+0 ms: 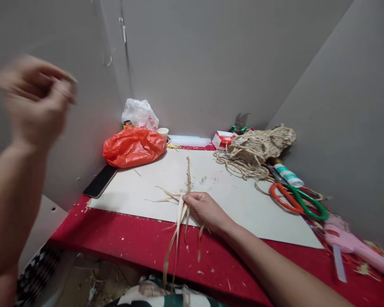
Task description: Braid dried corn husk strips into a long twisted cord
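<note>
My right hand [208, 209] pinches a twig with dried leaves just above the front edge of the white board [134, 187]. The thin brown twig [188, 170] points away from me, up the board. Long pale, dry leaves [179, 213] spread from under my fingertips to the left and hang down over the red table edge. High on the left, away from the table, my left hand [40, 100] is raised and blurred by motion. Its fingers are curled with the tips pressed together; whatever they hold is too smeared to make out.
An orange plastic bag [134, 147], a white bag [141, 113], a paper cup [163, 132] and a phone [100, 181] lie left. On the right are a rope bundle [259, 145], scissors [286, 198], a glue bottle [288, 175] and a pink glue gun [348, 241]. Grey walls enclose the table.
</note>
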`<state>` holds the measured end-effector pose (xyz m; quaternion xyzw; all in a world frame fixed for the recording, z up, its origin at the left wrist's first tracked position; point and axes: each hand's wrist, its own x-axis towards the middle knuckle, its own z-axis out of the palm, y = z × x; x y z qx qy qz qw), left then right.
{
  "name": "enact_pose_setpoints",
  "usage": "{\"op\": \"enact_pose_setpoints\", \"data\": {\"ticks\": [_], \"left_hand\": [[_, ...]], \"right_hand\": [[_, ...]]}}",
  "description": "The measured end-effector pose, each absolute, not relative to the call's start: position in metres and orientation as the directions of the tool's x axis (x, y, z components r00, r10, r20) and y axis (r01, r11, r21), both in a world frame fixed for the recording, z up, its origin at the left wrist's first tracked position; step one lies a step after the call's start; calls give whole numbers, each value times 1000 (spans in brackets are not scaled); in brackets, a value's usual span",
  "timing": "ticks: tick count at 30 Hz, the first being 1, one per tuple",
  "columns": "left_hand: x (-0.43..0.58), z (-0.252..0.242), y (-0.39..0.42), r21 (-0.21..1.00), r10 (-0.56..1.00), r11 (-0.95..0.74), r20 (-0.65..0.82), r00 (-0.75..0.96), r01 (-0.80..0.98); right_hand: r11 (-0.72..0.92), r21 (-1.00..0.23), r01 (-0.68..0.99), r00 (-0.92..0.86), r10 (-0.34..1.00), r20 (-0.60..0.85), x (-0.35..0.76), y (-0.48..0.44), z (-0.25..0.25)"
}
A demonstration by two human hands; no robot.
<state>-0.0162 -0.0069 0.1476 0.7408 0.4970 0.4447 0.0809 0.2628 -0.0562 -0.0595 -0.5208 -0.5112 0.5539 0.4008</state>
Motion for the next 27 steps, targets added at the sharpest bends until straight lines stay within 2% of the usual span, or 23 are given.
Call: {"op": "enact_pose_setpoints", "data": {"ticks": [1,2,3,6,7,9,11,13,15,20,27], "left_hand": [[-15,146,-2,492,718,-546,692,76,678],[-11,138,3,456,733,-551,664,144,699],[-4,125,7,439,794,-518,566,221,734],[29,68,8,381,844,-482,445,300,789],[42,50,5,429,865,-483,369,340,763],[65,21,-5,631,875,-440,139,464,640],[82,5,-14,819,828,-276,-63,557,503],[93,-1,-19,911,789,-90,-181,587,402],[99,-2,-18,943,782,31,-230,579,332],[104,-2,-13,946,765,181,-307,567,268],[105,0,-17,946,792,165,-296,534,280]], "right_hand": [[-174,-983,62,-144,973,-181,263,-57,-59],[-191,-981,35,-153,969,-194,263,-57,-58],[-203,-979,8,-162,966,-202,263,-58,-56],[-216,-975,-54,-180,962,-204,263,-60,-51],[-215,-974,-71,-189,962,-199,263,-60,-49],[-202,-975,-96,-212,961,-178,263,-60,-48],[-175,-979,-107,-227,963,-147,264,-59,-47],[-147,-984,-101,-231,965,-121,265,-58,-47],[-127,-988,-84,-237,966,-104,267,-58,-47],[-90,-996,-27,-261,962,-80,271,-57,-49],[-57,-998,41,-258,964,-66,271,-56,-52]]}}
